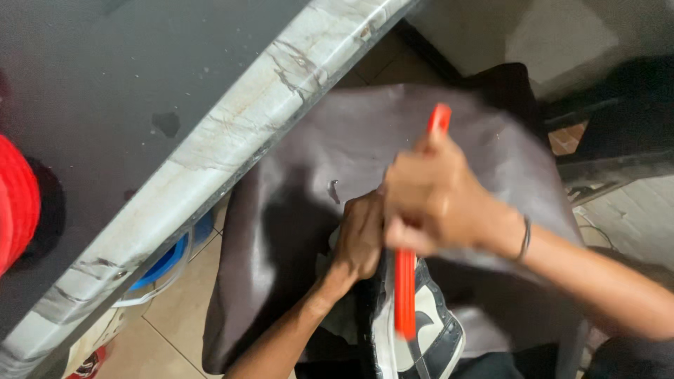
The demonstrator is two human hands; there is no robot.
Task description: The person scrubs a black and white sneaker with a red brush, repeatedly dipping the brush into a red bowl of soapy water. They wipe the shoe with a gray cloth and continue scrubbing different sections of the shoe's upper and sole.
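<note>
A long red plastic tool (pixel 405 295) is gripped by the right hand (pixel 432 200); a black-and-white shoe (pixel 428 337) is held by the left hand (pixel 359 238), over brown leather (pixel 295 231)

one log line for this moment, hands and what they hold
right hand: grips red tool | left hand: on sneaker | under: dark leather sheet

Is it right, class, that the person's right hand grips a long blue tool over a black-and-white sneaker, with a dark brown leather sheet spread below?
Not quite. The head view shows the tool in the right hand is red-orange, not blue. The rest holds: it lies over the black-and-white sneaker, with the dark brown leather sheet spread below.
</note>
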